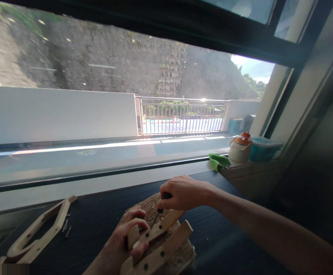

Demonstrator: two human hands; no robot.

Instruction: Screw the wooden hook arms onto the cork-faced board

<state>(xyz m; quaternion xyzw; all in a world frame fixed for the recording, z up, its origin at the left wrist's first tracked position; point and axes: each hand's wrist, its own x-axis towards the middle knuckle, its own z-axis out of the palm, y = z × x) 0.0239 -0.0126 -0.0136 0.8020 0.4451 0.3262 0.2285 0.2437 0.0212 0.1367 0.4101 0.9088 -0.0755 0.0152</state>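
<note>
Tool (160, 209) with a dark handle slants from the right hand (178, 193), clamped on it, toward a holed wooden piece (154, 230) at the near middle of the table (103, 217), which the left hand (130, 226) grips, apparently for steadiness, while far right a teal container (263, 152), contents indistinct, stands beside a pale jug (239, 152).

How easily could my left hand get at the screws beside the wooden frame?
Probably yes: nothing visible stands between your left hand and the screws, though it must first release the wooden piece.
</note>
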